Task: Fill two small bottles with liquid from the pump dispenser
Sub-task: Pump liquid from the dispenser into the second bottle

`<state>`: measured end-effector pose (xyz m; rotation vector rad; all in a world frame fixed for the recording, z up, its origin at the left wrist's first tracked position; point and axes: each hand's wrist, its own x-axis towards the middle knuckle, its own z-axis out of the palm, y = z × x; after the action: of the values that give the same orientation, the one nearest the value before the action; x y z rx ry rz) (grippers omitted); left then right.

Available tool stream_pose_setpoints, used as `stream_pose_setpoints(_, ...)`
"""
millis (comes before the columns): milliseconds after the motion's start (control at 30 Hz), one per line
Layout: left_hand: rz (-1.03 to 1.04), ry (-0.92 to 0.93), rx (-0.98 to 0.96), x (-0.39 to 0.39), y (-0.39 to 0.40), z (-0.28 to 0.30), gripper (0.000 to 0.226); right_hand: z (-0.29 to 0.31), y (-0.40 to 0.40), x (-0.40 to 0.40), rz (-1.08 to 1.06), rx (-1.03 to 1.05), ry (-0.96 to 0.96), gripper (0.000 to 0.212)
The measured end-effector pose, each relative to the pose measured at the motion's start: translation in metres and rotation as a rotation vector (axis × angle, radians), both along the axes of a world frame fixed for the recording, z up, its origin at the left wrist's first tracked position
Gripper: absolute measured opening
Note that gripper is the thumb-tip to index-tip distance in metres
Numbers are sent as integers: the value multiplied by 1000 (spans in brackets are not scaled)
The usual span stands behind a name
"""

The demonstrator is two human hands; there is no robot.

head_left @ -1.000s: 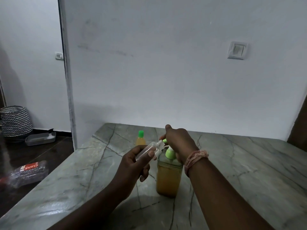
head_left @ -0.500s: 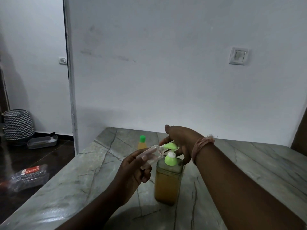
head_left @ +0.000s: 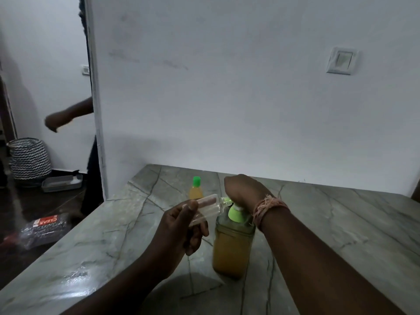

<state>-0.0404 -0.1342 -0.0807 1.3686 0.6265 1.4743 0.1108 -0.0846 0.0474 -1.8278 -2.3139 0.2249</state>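
Note:
The pump dispenser (head_left: pixel 231 248), a clear bottle of amber liquid with a green pump, stands on the marble table (head_left: pixel 329 228). My right hand (head_left: pixel 245 189) lies over the pump head and presses it down. My left hand (head_left: pixel 179 226) grips a small clear bottle (head_left: pixel 208 209), tilted, with its mouth at the pump's spout. A second small bottle (head_left: pixel 196 189) with amber liquid and a green cap stands upright on the table behind them.
Another person's arm (head_left: pixel 66 114) reaches out past the wall corner at left. On the dark floor lie a crumpled plastic bottle (head_left: pixel 45 227), a grey tray (head_left: pixel 61 183) and a striped basket (head_left: pixel 29 158). A wall switch (head_left: pixel 342 60) is at upper right.
My right hand has pushed the pump head down from its raised position half a second ago. Another person's arm has come into view at the left.

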Motion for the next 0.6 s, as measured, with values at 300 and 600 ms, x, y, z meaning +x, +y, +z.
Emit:
stream_pose_setpoints(300,-28,-31,-70,4,1,-2,58,5,-1,3,39,18,-2,34)
stream_pose_setpoints(600,-63,-40,-92,4,0,-2,59,13,-7,5,124,-63,-37,24)
